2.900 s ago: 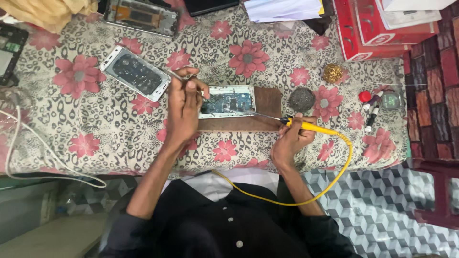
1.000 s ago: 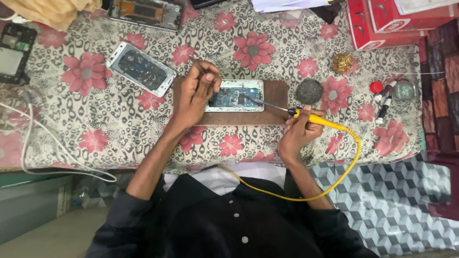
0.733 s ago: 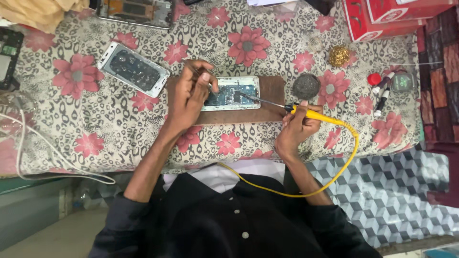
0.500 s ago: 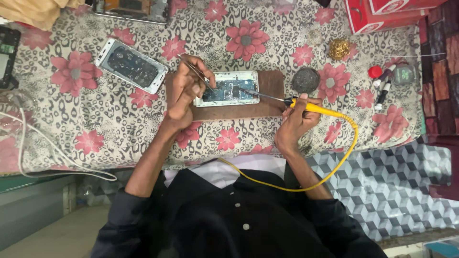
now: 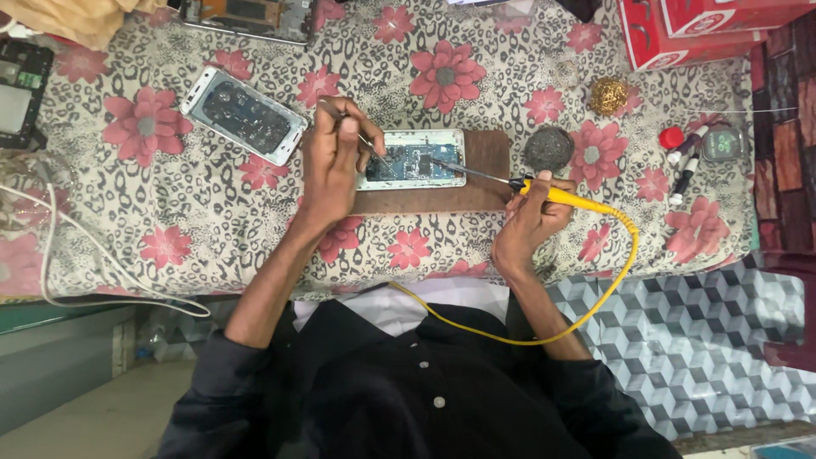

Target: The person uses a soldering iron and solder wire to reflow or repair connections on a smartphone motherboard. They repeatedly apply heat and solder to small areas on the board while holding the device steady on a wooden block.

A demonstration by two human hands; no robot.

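Fingers (image 5: pixel 344 127) of left hand (image 5: pixel 331 166): pinched narrow around thin metal tweezers (image 5: pixel 367 143), tips angled down onto the opened phone (image 5: pixel 414 159).
Right hand (image 5: pixel 529 217): fingers curled tight around the yellow-handled soldering iron (image 5: pixel 544 190); metal tip lies over the phone's exposed board, contact too fine to tell.
Opened phone: white frame, circuit board showing, flat on a brown wooden block (image 5: pixel 476 183), middle of the bench between both hands.
Yellow cord (image 5: pixel 595 306): loops from iron handle down across the person's dark shirt.
Bench cover: floral cloth (image 5: pixel 144 212), red flowers on spotted ground.
Second phone shell (image 5: pixel 244 116): lies tilted, left of the left hand, apart from it.
Dark round sponge pad (image 5: pixel 548 148): just right of the block.
Brass wool ball (image 5: pixel 609 95): beyond the pad.
Red boxes (image 5: pixel 680 30): far right corner.
White cable (image 5: pixel 76 255): left edge.
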